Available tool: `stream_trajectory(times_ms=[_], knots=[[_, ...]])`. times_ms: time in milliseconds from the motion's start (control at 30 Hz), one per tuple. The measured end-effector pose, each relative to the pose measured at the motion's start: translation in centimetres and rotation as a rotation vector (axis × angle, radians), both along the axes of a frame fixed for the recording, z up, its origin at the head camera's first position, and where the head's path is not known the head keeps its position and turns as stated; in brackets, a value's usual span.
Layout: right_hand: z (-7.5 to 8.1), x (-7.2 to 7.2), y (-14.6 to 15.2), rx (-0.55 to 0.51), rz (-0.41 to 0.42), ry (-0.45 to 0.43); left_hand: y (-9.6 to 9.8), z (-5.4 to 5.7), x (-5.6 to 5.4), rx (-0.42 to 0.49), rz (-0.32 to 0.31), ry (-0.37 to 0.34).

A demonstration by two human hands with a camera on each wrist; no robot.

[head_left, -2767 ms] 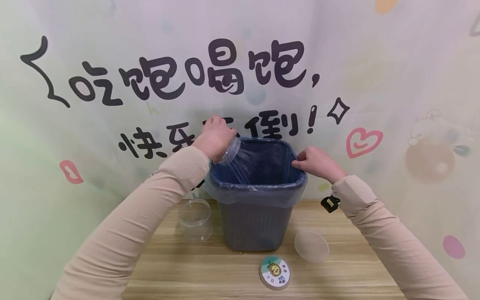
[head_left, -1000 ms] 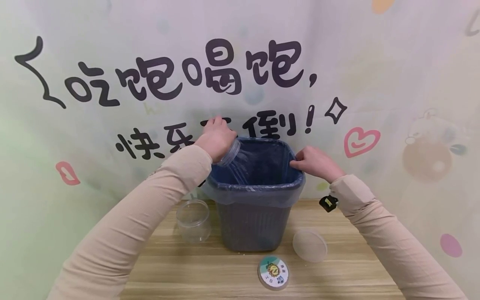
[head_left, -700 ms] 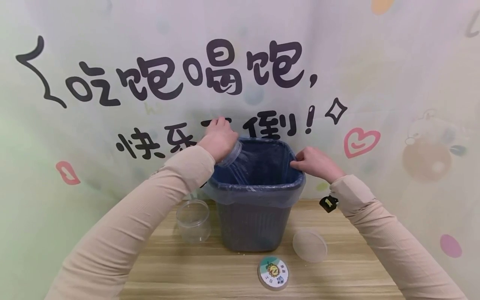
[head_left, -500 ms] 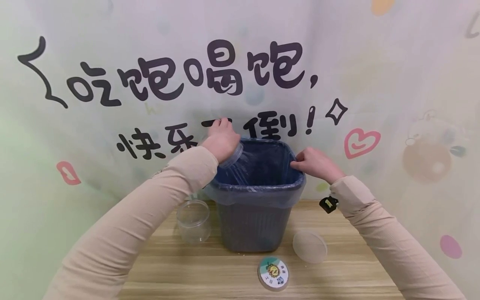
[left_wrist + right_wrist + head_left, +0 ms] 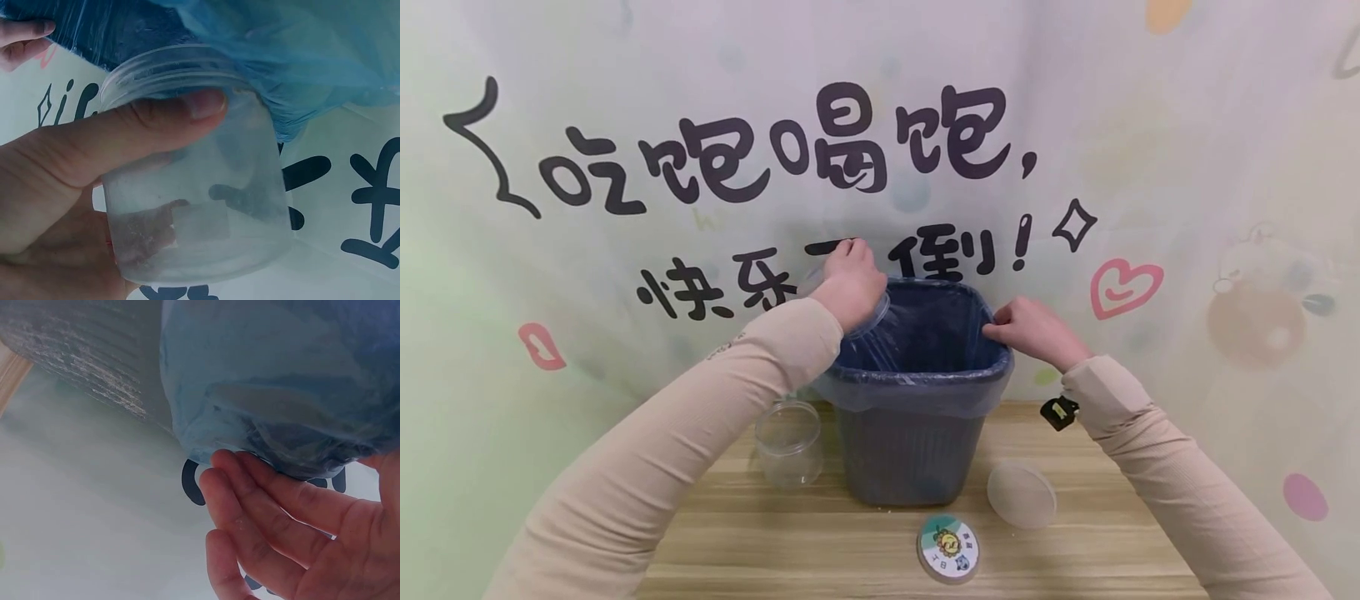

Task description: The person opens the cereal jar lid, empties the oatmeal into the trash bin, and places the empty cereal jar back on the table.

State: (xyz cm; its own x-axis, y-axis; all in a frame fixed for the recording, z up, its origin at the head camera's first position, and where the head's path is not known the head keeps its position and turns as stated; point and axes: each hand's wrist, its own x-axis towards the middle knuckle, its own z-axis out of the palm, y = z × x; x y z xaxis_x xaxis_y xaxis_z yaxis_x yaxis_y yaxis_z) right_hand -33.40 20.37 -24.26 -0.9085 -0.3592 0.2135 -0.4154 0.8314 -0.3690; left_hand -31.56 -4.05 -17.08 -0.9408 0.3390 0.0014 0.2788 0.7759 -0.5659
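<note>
A dark trash can (image 5: pixel 910 458) stands upright, lined with a thin blue bag (image 5: pixel 917 396) folded over its rim. At its back left corner, my left hand (image 5: pixel 854 287) grips a clear plastic jar (image 5: pixel 250 237), the thumb lying across its side near the neck. That jar is tilted, its uncovered mouth over the can's opening; its walls look cloudy. My right hand (image 5: pixel 1033 327) pinches the right rim and liner. In the right wrist view its fingers (image 5: pixel 262 506) lie along the outside of the bag. The can's bottom is hidden.
Left of the can, an uncovered clear jar (image 5: pixel 790 450) stands on the wooden table (image 5: pixel 1075 550). To the right lies a clear disc-shaped lid (image 5: pixel 1021 494), and in front a round lid with a sunflower sticker (image 5: pixel 949 547). A printed backdrop (image 5: pixel 1210 167) hangs close behind.
My left hand has moved a little to the right with the jar, farther over the can's opening. The right hand stays at the rim, and the things on the table have not moved.
</note>
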Motion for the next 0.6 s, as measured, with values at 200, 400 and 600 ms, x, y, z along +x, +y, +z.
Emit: stream_trajectory(times_ms=[200, 400, 600], knots=[[-0.1, -0.1, -0.2, -0.005, 0.005, 0.014, 0.7, -1.0, -0.1, -0.092, -0.004, 0.074], [0.0, 0.1, -0.2, -0.009, 0.007, 0.021, 1.7, -1.6, -0.3, -0.218, 0.006, 0.106], [0.0, 0.0, -0.1, 0.0, 0.013, 0.021, 2.2, -1.6, 0.1, -0.276, -0.006, 0.137]])
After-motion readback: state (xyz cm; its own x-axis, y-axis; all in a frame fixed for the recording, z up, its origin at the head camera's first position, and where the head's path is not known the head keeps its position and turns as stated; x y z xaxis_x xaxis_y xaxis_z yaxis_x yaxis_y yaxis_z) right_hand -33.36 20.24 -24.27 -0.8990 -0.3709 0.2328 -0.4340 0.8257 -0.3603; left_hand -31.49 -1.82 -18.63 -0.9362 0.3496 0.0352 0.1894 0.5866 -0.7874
